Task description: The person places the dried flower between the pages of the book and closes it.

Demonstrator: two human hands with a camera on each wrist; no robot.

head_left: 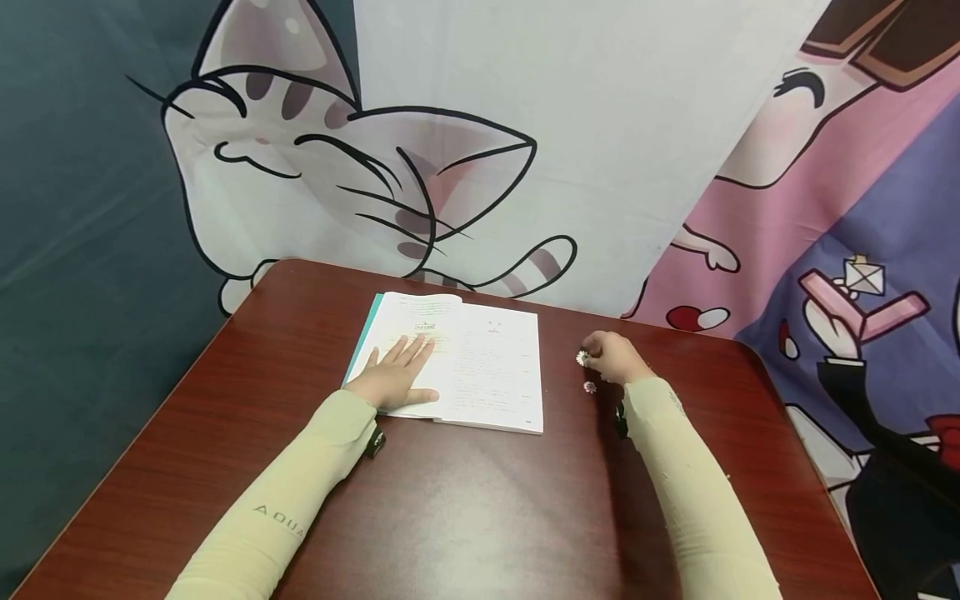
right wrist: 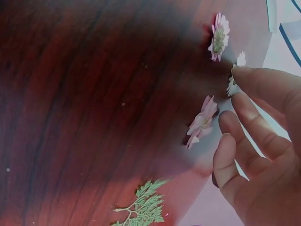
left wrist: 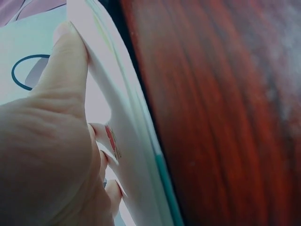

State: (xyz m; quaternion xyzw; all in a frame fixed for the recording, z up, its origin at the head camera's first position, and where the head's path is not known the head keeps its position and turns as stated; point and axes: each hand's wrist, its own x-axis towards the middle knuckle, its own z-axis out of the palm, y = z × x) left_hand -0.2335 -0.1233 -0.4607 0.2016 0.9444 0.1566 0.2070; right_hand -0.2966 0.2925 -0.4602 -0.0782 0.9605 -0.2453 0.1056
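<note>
An open book (head_left: 491, 367) with a teal cover edge lies on the table. My left hand (head_left: 393, 379) rests flat on its left page, fingers spread; the left wrist view shows the thumb and the stacked page edges (left wrist: 127, 94) close up. To the right of the book, my right hand (head_left: 617, 357) pinches a small white daisy-like flower (right wrist: 241, 58) between thumb and index finger. Near those fingers lie a pink-white flower (right wrist: 219, 40) and a pale pink flower (right wrist: 203, 123). A green leaf sprig (right wrist: 143, 207) lies farther off, below the hand in the right wrist view.
The reddish-brown wooden table (head_left: 465, 508) has rounded far corners. Behind it hangs a cloth backdrop (head_left: 600, 125) with a cartoon cat and other figures. Dark wrist-worn devices show under both pale sleeves (head_left: 690, 467).
</note>
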